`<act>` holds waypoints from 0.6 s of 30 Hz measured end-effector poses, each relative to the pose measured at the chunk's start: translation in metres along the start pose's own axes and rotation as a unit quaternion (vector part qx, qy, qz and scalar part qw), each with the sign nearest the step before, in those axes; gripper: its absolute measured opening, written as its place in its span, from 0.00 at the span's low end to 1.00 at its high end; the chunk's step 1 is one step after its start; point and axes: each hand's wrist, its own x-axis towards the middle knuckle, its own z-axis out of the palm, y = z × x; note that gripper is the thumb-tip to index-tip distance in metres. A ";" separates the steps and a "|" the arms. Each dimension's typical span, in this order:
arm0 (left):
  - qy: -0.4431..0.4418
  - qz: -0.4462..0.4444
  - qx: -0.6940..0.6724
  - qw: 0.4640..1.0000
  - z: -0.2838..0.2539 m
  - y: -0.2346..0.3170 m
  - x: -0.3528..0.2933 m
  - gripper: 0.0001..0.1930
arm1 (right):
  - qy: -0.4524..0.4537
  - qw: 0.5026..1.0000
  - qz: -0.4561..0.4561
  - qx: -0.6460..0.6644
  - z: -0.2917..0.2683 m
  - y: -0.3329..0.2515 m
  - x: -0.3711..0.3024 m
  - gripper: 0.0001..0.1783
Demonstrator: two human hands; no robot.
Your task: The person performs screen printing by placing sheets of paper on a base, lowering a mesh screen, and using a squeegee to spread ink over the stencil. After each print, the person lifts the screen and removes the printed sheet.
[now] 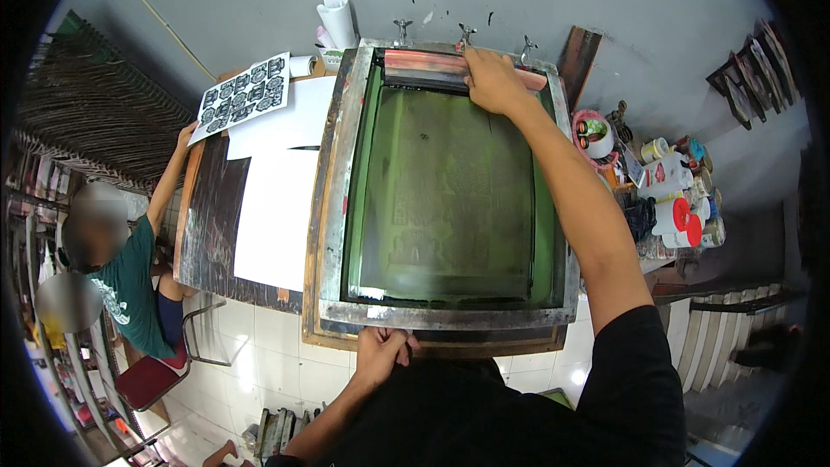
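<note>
Squeegee (424, 63) is gripped by right hand (496, 81); whether left hand (380, 355) (curled) holds anything is unclear.

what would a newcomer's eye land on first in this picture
Probably the big framed green screen, filling the middle of the view, with the person's right hand gripping a reddish bar at its far end. Next, the sheet of dark patterns at upper left, a co-worker's hand at its corner, and the red-lidded white tubs to the right.

Printing workshop: framed screen (441, 195), tubs (667, 217)
</note>
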 end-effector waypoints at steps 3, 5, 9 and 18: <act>0.003 0.011 0.005 1.000 0.000 -0.003 0.002 0.14 | -0.049 0.999 0.024 -0.002 -0.015 -0.022 -0.021 0.20; 0.000 0.031 -0.006 1.000 0.000 -0.006 0.001 0.15 | -0.077 0.997 0.031 -0.004 -0.027 -0.040 -0.046 0.20; 0.001 0.041 -0.001 0.999 0.003 -0.005 0.003 0.18 | -0.051 0.998 0.020 0.013 -0.046 -0.085 -0.114 0.19; -0.008 0.031 -0.030 0.999 0.005 -0.004 0.002 0.18 | -0.011 0.997 0.004 0.074 -0.105 -0.200 -0.270 0.17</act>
